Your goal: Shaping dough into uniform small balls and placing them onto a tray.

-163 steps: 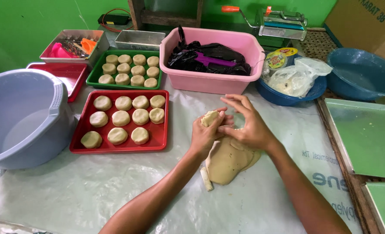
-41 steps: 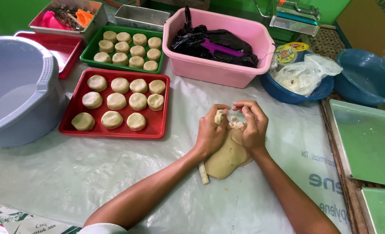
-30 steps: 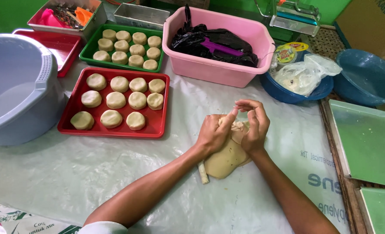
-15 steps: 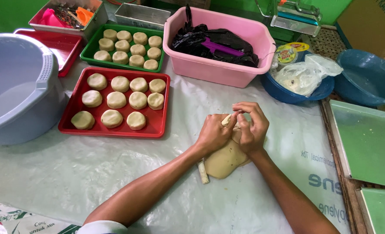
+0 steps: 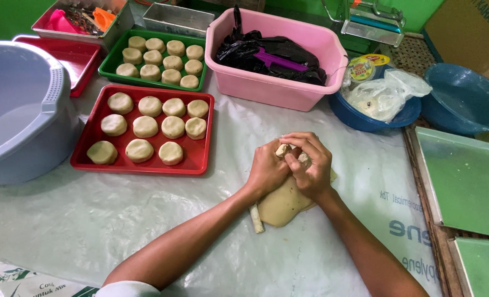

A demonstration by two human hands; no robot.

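Pale beige dough lump (image 5: 284, 201), pinched between left hand (image 5: 267, 170) and right hand (image 5: 310, 165)

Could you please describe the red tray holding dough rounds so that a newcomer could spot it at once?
Start at the large grey-blue plastic tub at the table's left edge. Directly to its right lies the flat rectangular red plastic tray, carrying pale round dough pieces. Unlike the green tray behind it, it is red and nearest the hands.
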